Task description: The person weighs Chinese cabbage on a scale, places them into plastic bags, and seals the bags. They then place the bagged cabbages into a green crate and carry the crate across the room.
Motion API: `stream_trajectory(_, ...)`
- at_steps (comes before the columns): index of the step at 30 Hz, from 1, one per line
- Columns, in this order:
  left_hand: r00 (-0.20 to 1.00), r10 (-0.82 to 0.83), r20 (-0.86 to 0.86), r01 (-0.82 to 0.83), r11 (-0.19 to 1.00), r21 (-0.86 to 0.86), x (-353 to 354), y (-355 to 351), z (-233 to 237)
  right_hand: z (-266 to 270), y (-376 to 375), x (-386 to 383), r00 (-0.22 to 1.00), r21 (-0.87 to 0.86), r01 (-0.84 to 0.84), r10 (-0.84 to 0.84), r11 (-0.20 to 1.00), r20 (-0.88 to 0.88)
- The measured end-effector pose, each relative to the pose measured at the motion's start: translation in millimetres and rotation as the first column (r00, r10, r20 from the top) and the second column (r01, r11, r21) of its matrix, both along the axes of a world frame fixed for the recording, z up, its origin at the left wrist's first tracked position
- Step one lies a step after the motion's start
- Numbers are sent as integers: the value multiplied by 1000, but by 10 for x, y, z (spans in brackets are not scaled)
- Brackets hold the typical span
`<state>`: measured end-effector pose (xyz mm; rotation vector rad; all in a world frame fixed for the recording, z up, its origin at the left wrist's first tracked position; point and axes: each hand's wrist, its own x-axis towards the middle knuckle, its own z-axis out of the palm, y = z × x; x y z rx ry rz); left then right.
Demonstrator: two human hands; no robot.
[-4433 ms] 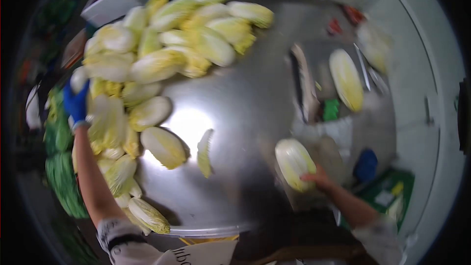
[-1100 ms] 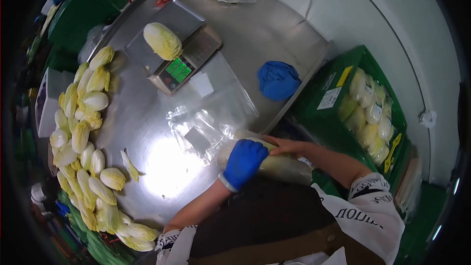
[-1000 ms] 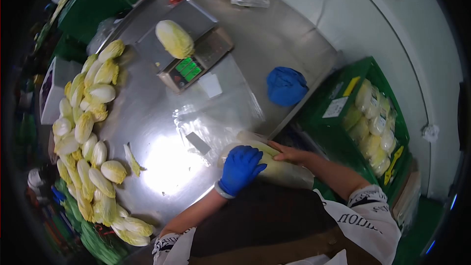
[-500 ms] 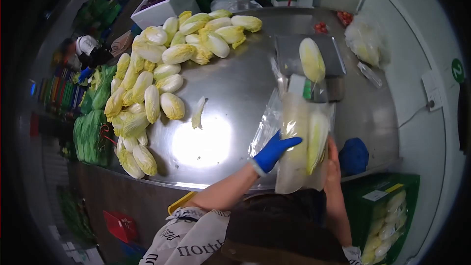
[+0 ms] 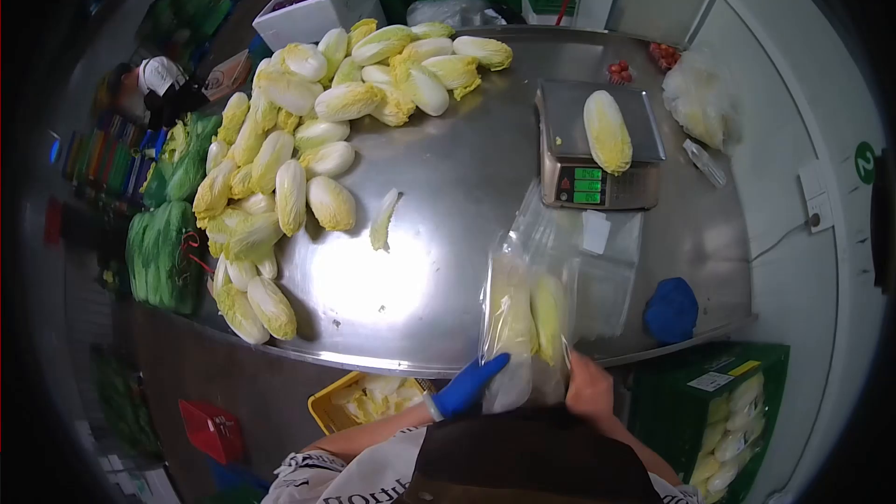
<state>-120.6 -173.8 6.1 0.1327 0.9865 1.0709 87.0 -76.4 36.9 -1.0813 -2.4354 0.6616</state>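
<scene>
My left hand, in a blue glove, grips the lower left side of a clear plastic bag at the table's front edge. Inside the bag lie two long pale cabbages side by side, a left one and a yellower right one. My bare right hand is closed on the bag's lower right side. Beyond the bag, a single cabbage rests on a digital scale with green lit digits. Flat clear bags lie on the steel table just right of the held bag.
Many cabbages are heaped on the table's left side, a loose leaf near them. A blue bundle sits at the right. Below are a yellow crate and a green crate. A person is at far left.
Both hands have drawn the bag with its cabbages down and left towards my body. The scale's display and the flat bags are now uncovered. The view has shifted slightly.
</scene>
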Motion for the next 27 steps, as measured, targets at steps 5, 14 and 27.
stream_trajectory(5,965,-178,-194,102,933,-346,-273,-42,278,-35,103,-201,995,-85,-79,84,993,61)
stream_trajectory(14,987,-153,-56,158,982,99,-806,46,454,650,449,-642,978,-82,50,-65,995,-196)
stream_trajectory(27,969,75,237,-57,995,-82,-789,69,60,1633,-9,-78,708,222,356,-107,908,-699)
